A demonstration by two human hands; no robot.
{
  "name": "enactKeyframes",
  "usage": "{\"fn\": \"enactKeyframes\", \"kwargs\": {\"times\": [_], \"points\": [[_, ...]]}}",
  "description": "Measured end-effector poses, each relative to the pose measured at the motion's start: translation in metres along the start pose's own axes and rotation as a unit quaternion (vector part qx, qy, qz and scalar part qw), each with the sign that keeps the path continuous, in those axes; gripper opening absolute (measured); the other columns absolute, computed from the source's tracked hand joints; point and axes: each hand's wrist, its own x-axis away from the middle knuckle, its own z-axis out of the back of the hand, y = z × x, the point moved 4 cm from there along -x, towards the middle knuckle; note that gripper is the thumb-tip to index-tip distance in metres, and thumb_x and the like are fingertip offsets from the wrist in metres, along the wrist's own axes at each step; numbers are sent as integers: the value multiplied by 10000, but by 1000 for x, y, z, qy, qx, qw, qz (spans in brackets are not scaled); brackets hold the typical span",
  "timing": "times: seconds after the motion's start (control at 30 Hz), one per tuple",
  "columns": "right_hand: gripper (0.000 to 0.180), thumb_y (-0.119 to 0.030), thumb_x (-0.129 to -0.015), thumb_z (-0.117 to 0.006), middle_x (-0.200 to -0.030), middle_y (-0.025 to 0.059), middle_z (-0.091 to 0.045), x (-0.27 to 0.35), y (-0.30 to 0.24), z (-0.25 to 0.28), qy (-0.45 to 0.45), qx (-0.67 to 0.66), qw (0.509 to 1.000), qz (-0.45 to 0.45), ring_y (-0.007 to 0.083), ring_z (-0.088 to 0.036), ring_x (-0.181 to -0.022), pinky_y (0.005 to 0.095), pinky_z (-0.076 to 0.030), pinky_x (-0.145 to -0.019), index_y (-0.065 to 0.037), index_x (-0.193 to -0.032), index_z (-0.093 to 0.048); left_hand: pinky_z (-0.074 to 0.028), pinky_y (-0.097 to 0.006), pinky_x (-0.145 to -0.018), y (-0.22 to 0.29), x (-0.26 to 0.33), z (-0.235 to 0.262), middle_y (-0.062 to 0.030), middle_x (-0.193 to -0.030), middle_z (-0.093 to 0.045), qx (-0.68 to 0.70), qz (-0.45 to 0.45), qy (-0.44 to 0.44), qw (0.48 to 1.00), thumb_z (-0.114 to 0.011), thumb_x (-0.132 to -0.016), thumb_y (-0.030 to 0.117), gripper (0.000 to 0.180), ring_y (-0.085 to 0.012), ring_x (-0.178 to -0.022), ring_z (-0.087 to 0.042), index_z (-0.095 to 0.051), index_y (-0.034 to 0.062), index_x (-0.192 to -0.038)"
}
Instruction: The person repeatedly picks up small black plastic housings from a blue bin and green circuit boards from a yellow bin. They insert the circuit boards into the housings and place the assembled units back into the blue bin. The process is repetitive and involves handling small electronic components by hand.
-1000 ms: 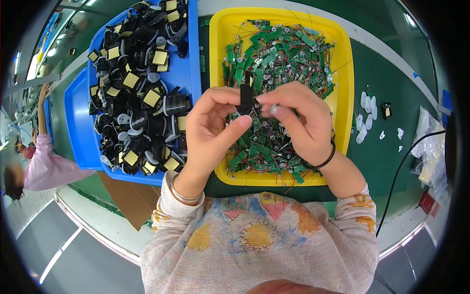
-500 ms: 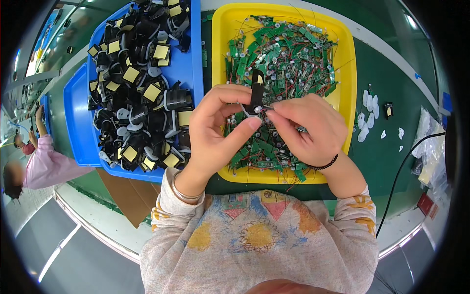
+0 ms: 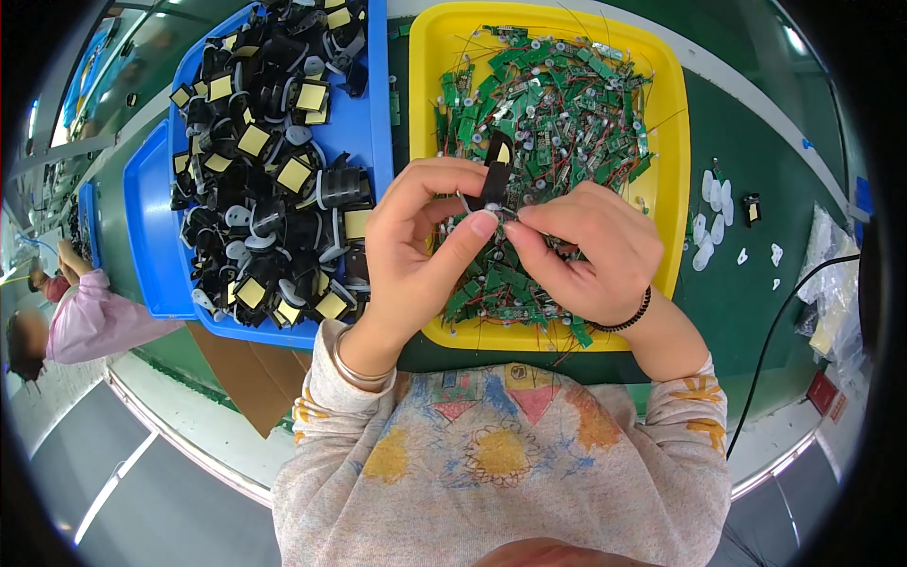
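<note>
Between thumb and fingers, my left hand (image 3: pixel 416 241) grips a small black plastic housing (image 3: pixel 495 180) with a pale yellow pad near its top. My right hand (image 3: pixel 600 248) is pinched at the housing's lower end, on a small part too hidden to name. Both hands are over the yellow tray (image 3: pixel 673 123), which is heaped with green circuit boards (image 3: pixel 543 113) carrying thin red and black wires. Left of them, a blue tray (image 3: pixel 376 94) holds a pile of similar black housings (image 3: pixel 269 222), many with yellow pads and grey clips.
Several whitish oval pieces (image 3: pixel 715 213) lie on the green table to the right, beside a small black part (image 3: pixel 751 209). Farther right are clear plastic bags (image 3: pixel 824 283) and a black cable (image 3: pixel 770 345). Another person (image 3: pixel 94 317) in pink is at the far left.
The black housing has tilted slightly in my left hand. My right fingertips have shifted a little left and down, closer to my left thumb.
</note>
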Motion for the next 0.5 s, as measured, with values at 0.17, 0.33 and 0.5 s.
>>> {"fn": "enactKeyframes", "kwargs": {"times": [0.17,0.33,0.5], "points": [[173,-4,-633,-715,-631,72,-574,2,-1,-2,-11,-11,1000,-5,211,-530,-494,279,-420,-431,-25,-751,-591,-425,-272,-824,-2,1,-1,-103,-1031,-505,53,35,-23,998,-547,-793,-39,200,-149,-946,-511,-500,-18,-986],[241,31,-627,-730,-643,76,-597,4,-1,-4,-22,-36,999,14,190,-540,-490,266,-405,-436,-21,-811,-584,-378,-268,-836,-2,1,-4,-83,-997,-477,70,32,-41,996,-497,-815,-17,171,-134,-916,-467,-465,-13,-982],[258,22,-620,-741,-648,79,-597,4,-1,-5,-28,-50,998,15,197,-544,-495,267,-405,-438,-17,-822,-584,-402,-335,-874,-4,2,-5,-124,-1029,-492,5,13,-43,999,-460,-809,79,176,-186,-918,-515,-442,2,-966]]}}
